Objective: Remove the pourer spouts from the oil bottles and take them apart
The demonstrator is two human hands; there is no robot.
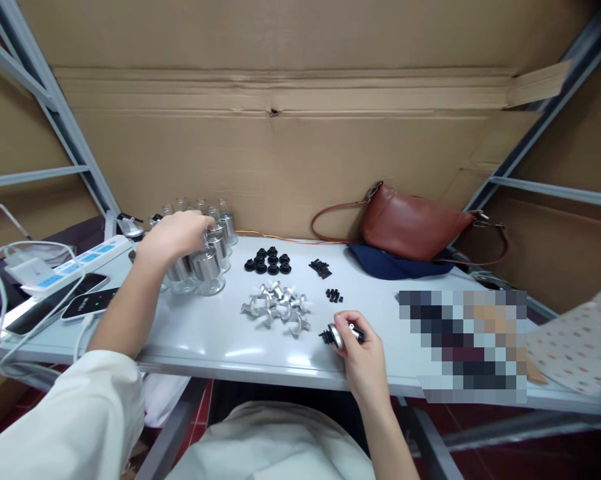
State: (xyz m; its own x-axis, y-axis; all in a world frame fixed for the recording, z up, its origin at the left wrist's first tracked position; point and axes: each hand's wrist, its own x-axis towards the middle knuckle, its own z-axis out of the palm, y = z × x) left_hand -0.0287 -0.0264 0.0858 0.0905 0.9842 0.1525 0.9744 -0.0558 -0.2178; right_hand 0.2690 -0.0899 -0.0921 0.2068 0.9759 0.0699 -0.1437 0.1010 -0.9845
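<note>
My left hand (pixel 176 235) reaches over a group of glass bottles with metal sleeves. Its fingers curl down round the top of a front glass bottle (pixel 207 268), whose neck they hide. In my right hand (pixel 361 350), closed near the table's front edge, is a bottle pourer (pixel 336 335) with a silver collar, a black ribbed stopper pointing left and a black part at its other end. Left of that hand lies a pile of silver pourer spouts (pixel 277 307). Behind them are several black ribbed stoppers (pixel 267 261), small black caps (pixel 334 295) and flat black pieces (pixel 321 268).
A brown leather bag (pixel 415 223) rests on a dark blue cloth item (pixel 395 261) at the back right. At left lie a power strip (pixel 80 263), phones and white cables (pixel 3 313). A dotted fabric item (pixel 580 343) is at far right, beside a blurred-out patch. Cardboard (pixel 290 153) walls the back.
</note>
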